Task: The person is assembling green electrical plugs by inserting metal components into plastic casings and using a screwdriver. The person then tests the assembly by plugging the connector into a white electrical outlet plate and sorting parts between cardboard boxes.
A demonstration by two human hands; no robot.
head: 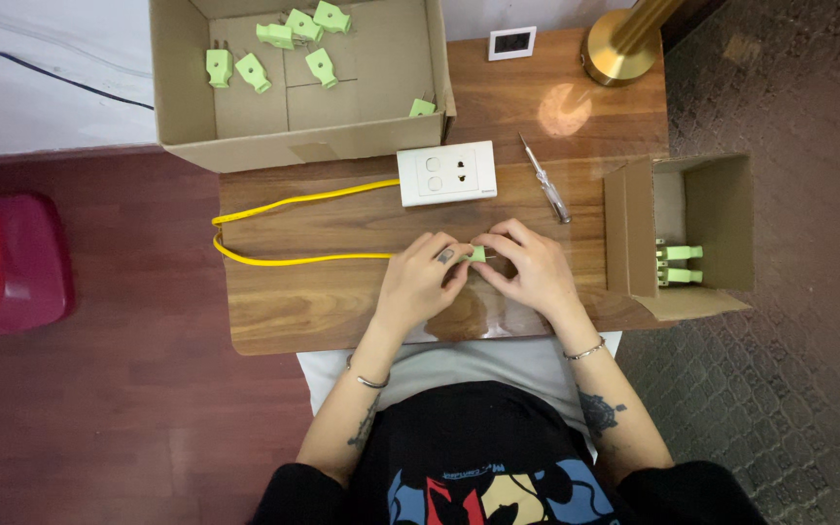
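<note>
Work in hand: I see both hands meeting on one small green plug (478,254) at the end of the yellow cable (289,230), just below the white socket plate (446,173); I judge the plug is being fitted to the cable end, though the joint itself is hidden by fingers.
Left hand (420,282): fingers curled narrow, pinching the plug and cable end from the left; below and left of the socket plate.
Right hand (532,264): fingers closed narrow on the same plug from the right; below and right of the socket plate.
Done so far: two green plugs (681,264) lie in the small box (721,219) to the right of the socket plate; I judge these finished or set aside, but I cannot tell which.
Left to do: six loose green plugs (274,44) lie in the big box (177,87) above and left of the socket plate; I judge most of the batch untouched.
Count, plugs: nine in all; six, one, two.
Count, cables: one; it loops off left of the socket plate.
Count, screwdrivers: one screwdriver (546,180), just right of the socket plate, untouched.
Count, boxes: two.
Count, other: one brass lamp base (619,53) and one small white display (512,43), both above and right of the socket plate.
</note>
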